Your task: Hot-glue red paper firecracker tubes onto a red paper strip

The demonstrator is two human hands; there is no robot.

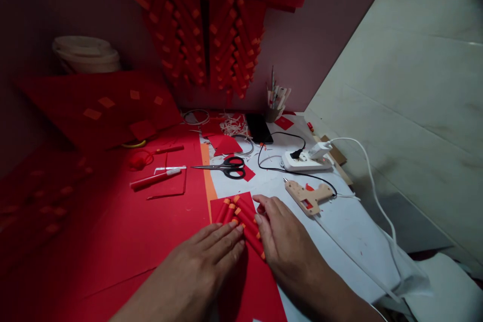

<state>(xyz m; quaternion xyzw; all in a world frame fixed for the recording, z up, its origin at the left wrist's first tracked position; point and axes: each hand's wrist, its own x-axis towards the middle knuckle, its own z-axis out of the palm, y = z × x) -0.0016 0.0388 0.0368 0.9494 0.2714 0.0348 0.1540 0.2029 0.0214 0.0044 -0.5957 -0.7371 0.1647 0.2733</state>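
Observation:
Short red paper rolls [249, 223] with orange ends lie slanted in two rows on a red paper strip [260, 292], close in front of me. My left hand [211, 256] rests palm down over the left rolls, its fingers stretched flat and covering part of them. On the other side, my right hand [285, 241] sits along the right edge of the rolls. Its thumb touches near their ends, and its forefinger is held apart from the thumb. Beyond the hands lie black-handled scissors [234, 167], and a beige glue gun [307, 196] rests to the right.
A white power strip [307, 159] with cables lies at the right, behind the glue gun. A phone [258, 128] and a pen cup [273, 110] stand near the wall. Red sheets [151, 231] cover the left side, with a red marker [154, 179]. Finished-looking roll hangings [234, 45] hang above.

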